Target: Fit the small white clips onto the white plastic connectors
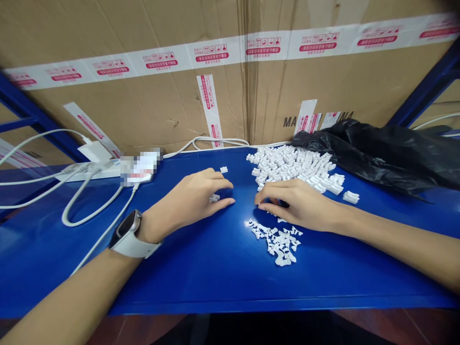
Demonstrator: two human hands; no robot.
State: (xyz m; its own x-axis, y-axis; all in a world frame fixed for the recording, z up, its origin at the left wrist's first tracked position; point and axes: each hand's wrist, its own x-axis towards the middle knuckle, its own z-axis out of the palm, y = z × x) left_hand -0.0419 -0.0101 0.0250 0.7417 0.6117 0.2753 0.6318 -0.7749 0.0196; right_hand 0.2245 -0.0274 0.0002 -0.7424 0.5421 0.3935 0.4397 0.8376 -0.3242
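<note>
The left hand [187, 199] rests open and relaxed on the blue table [179, 282], holding nothing, with its fingertips just beside a small white plastic piece [214, 198]. The right hand [298, 203] curls down over a partly hidden white piece [259, 205], though whether it grips it is impossible to tell. A large heap of white plastic pieces [291, 167] lies just beyond the right hand, a smaller heap [276, 244] lies nearer, and a black plastic bag [377, 153] sits far right.

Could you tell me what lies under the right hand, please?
Under the right hand, small white pieces show at the fingertips on the blue tabletop; whatever lies beneath the palm is hidden.
</note>
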